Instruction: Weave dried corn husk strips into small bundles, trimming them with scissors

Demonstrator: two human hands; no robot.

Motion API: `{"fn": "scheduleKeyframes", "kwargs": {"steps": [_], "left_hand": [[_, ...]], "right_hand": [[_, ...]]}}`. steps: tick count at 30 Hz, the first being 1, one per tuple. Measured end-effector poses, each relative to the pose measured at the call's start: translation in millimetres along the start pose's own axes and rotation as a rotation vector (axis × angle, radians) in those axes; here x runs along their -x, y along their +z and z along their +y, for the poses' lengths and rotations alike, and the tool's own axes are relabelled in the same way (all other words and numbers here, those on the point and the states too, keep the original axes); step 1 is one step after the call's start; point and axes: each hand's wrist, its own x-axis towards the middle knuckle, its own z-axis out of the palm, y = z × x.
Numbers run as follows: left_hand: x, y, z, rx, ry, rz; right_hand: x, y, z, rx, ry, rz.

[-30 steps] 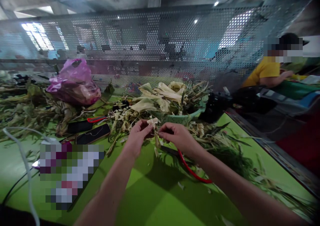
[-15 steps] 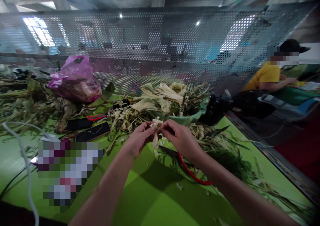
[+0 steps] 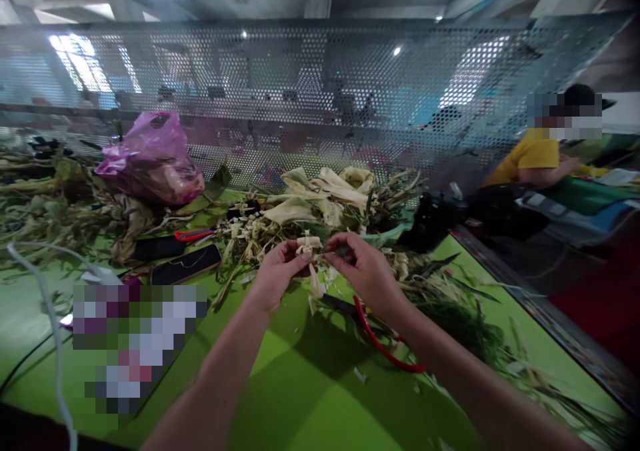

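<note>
Husk piece (image 3: 309, 244): located between the two hands, just above the counter (image 3: 310, 398) and in front of the green basin (image 3: 400, 228). Left hand (image 3: 276, 272): thumb and fingers pinch the piece. Right hand (image 3: 369, 271): thumb and fingertips are drawn together at the right side of the piece; whether they grip a strand cannot be told.

Work status (judged): the pale upper part appears rolled into shape. A loose strip hangs below it, so the piece is probably unfinished. Dry husks (image 3: 327, 188) heaped in the basin appear unworked. Small husk bits (image 3: 240, 234) lie to the left; whether these are completed pieces or waste cannot be determined.

Surroundings: scissors (image 3: 373, 337) lie beneath the right hand and forearm, not held. A phone (image 3: 187, 265) and a red-handled cutter (image 3: 193, 235) lie to the left, with a purple bag (image 3: 155, 164) behind.

Obstructions: the scissors and a green fibre bundle (image 3: 465, 318) crowd the right side. Scattered cuttings (image 3: 360, 375) litter the surface near the hands.
</note>
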Motion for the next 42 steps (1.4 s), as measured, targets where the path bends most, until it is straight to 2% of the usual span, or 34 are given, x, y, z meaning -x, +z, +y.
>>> {"fn": "scheduleKeyframes", "kwargs": {"steps": [3, 6, 9, 15, 18, 23, 29, 35, 42], "left_hand": [[-1.5, -1.2, 0.7, -0.008, 0.073, 0.085], [-2.1, -0.4, 1.8, -0.011, 0.116, 0.164], [-2.0, 1.1, 1.9, -0.010, 0.129, 0.194], [-1.9, 1.3, 1.5, 0.007, 0.103, 0.176], [-0.8, 1.7, 2.2, -0.005, 0.094, 0.146], [2.2, 2.9, 0.7, 0.006, 0.011, 0.006], [0.5, 0.8, -1.3, 0.102, 0.005, 0.085], [-0.7, 2.7, 1.2, -0.033, 0.140, 0.126], [0.9, 5.6, 3.4, -0.084, 0.168, 0.149]], "right_hand": [[0.3, 0.1, -0.4, -0.037, 0.018, 0.079], [3.6, 3.0, -5.8, -0.052, -0.001, -0.021], [7.4, 7.8, -10.2, -0.067, 0.033, -0.113], [8.6, 12.1, -9.6, -0.160, 0.114, -0.188], [6.1, 10.2, -5.4, -0.112, 0.080, -0.139], [0.9, 8.2, 6.1, 0.039, 0.000, -0.071], [1.1, 10.1, 9.4, 0.047, -0.013, -0.129], [4.0, 3.3, -6.4, -0.046, 0.039, -0.006], [8.3, 8.9, -9.8, -0.052, 0.031, -0.145]]}}
